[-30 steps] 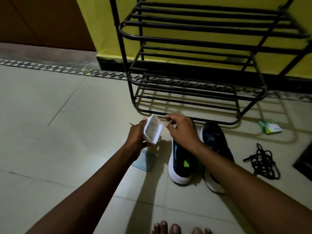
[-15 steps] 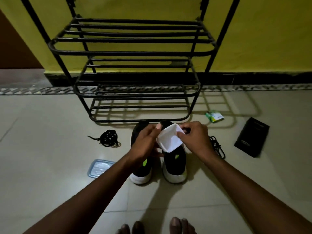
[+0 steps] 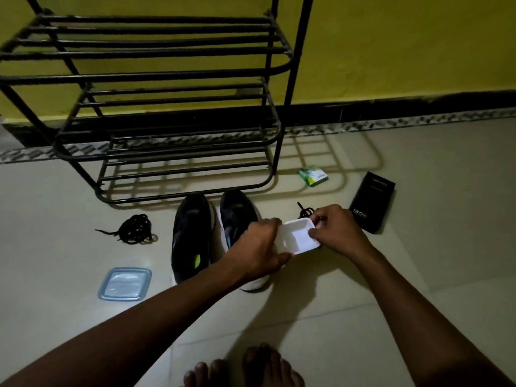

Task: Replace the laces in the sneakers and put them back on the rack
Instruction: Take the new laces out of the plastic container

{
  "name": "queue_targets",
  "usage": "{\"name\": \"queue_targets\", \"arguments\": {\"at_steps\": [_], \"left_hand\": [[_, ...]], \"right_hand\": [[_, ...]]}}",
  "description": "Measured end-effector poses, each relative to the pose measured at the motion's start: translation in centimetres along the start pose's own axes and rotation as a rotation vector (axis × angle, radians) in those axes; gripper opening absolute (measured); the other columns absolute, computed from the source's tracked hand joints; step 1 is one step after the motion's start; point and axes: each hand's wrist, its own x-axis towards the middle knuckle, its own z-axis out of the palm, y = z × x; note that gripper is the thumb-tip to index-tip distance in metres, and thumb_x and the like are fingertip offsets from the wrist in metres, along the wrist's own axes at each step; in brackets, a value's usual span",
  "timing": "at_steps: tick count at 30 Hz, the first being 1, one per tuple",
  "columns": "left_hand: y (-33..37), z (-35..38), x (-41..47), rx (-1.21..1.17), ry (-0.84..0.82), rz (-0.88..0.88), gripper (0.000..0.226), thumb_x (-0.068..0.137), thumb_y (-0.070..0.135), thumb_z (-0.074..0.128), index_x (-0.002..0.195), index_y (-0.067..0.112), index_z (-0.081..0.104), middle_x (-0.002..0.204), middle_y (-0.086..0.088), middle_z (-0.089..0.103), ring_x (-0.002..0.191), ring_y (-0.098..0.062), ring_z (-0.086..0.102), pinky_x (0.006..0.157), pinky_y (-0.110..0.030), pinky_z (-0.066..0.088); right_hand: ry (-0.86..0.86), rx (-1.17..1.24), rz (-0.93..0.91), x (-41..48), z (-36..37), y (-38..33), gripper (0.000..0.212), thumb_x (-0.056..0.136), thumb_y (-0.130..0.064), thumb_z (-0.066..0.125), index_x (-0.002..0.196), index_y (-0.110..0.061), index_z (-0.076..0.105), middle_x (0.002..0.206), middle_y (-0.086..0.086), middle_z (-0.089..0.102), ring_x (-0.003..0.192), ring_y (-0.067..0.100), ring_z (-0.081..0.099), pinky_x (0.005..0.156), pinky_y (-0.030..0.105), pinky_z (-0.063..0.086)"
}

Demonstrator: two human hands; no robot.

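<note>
The tub [image 3: 298, 238] has been carried rightward since the earlier frame, off the sneakers [image 3: 191, 236], and its open side has been turned upward. Nearest, bare toes [image 3: 237, 368] are seen on the floor [image 3: 418, 289]. Beyond them the tub is held between both hands. Its left end is gripped by the left hand [image 3: 257, 247] with fingers curled round it, and its far right rim is pinched by the right hand [image 3: 336, 233] between thumb and fingertips. Nothing can be made out inside it. A lid [image 3: 125, 283] lies well apart to the left. The sneakers stand side by side just left of the tub, one heel hidden under the left hand, with long axes running away from the person and toes towards the rack [image 3: 167, 76]. They are not yet on it. One lace [image 3: 305, 211] is seen just beyond the right hand, which is judged the nearer to it. A second lace [image 3: 136, 229] is coiled left of the sneakers, well apart from the left hand. Farther right lie a box [image 3: 372, 202] and a packet [image 3: 312, 177].
</note>
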Motion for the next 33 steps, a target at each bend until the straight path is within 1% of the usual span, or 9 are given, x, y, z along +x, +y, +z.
{"name": "queue_targets", "arguments": {"at_steps": [4,9,12,18,20,24,27,30,33], "left_hand": [[0.9,2.7,1.3,0.075,-0.175,-0.011,0.059,0.081,0.038,0.080,0.127,0.011,0.055,0.121,-0.011,0.062,0.102,-0.026,0.063,0.085,-0.038,0.057],[1.5,5.7,2.4,0.112,-0.343,-0.028,0.057,0.084,0.036,0.076,0.129,0.010,0.052,0.128,-0.014,0.052,0.110,-0.029,0.060,0.078,-0.029,0.049],[1.6,7.6,3.2,0.152,-0.436,-0.045,0.056,0.088,0.036,0.072,0.132,0.009,0.049,0.133,-0.016,0.049,0.116,-0.030,0.056,0.087,-0.034,0.051],[1.5,8.2,4.4,0.180,-0.405,-0.068,0.049,0.091,0.042,0.066,0.128,0.012,0.054,0.126,-0.013,0.052,0.116,-0.031,0.057,0.086,-0.033,0.047],[1.3,7.5,5.2,0.202,-0.300,-0.051,0.034,0.095,0.033,0.061,0.120,0.011,0.057,0.117,-0.015,0.056,0.107,-0.035,0.061,0.083,-0.037,0.052],[1.3,5.8,8.0,0.187,-0.141,-0.038,0.044,0.094,0.014,0.062,0.135,0.006,0.048,0.126,-0.017,0.050,0.107,-0.035,0.059,0.080,-0.037,0.048],[0.1,6.3,10.8,0.151,-0.241,-0.043,0.081,0.085,0.020,0.075,0.152,0.011,0.031,0.142,-0.016,0.040,0.119,-0.035,0.055,0.095,-0.041,0.052],[-1.1,7.9,12.8,0.247,-0.375,-0.013,0.084,0.080,0.033,0.078,0.150,0.019,0.033,0.138,-0.014,0.043,0.121,-0.035,0.051,0.100,-0.048,0.049],[-1.9,9.5,13.5,0.277,-0.344,0.040,0.068,0.084,0.032,0.074,0.143,0.024,0.043,0.135,-0.012,0.042,0.116,-0.036,0.051,0.096,-0.049,0.051]], "right_hand": [[-0.152,-0.069,0.071,-0.2,-0.4,3.7,0.009,0.064,-0.012,0.072,0.068,-0.020,0.070,0.060,-0.003,0.069,0.063,0.010,0.069,0.066,0.036,0.060],[-0.237,-0.122,0.164,-0.7,0.5,6.6,0.009,0.062,-0.013,0.072,0.070,-0.017,0.068,0.069,0.000,0.070,0.067,0.012,0.068,0.065,0.032,0.058],[-0.249,-0.144,0.200,-0.7,1.7,8.3,0.013,0.062,-0.018,0.071,0.073,-0.019,0.065,0.078,0.002,0.068,0.070,0.012,0.067,0.065,0.031,0.058],[-0.179,-0.044,0.268,-0.3,2.3,9.9,0.030,0.076,-0.036,0.081,0.078,-0.014,0.061,0.066,0.008,0.067,0.056,0.022,0.068,0.068,0.038,0.061],[-0.084,-0.065,0.247,0.5,2.1,10.1,0.037,0.074,-0.051,0.080,0.078,-0.019,0.062,0.079,0.009,0.066,0.067,0.023,0.067,0.071,0.039,0.059],[-0.048,-0.121,0.111,3.0,2.2,9.4,0.054,0.080,-0.035,0.080,0.127,-0.019,0.059,0.120,0.013,0.059,0.111,0.029,0.059,0.093,0.041,0.051],[-0.143,-0.181,0.005,4.6,2.6,8.4,0.073,0.074,-0.039,0.078,0.140,-0.029,0.048,0.119,0.009,0.052,0.113,0.031,0.056,0.095,0.046,0.049],[-0.189,-0.271,-0.034,5.6,3.4,8.6,0.060,0.071,-0.044,0.074,0.127,-0.034,0.056,0.105,0.003,0.047,0.099,0.028,0.059,0.088,0.042,0.052],[-0.183,-0.348,-0.061,5.9,3.9,7.9,0.025,0.080,-0.021,0.073,0.104,-0.020,0.068,0.099,0.005,0.049,0.091,0.029,0.062,0.078,0.039,0.053]]}}
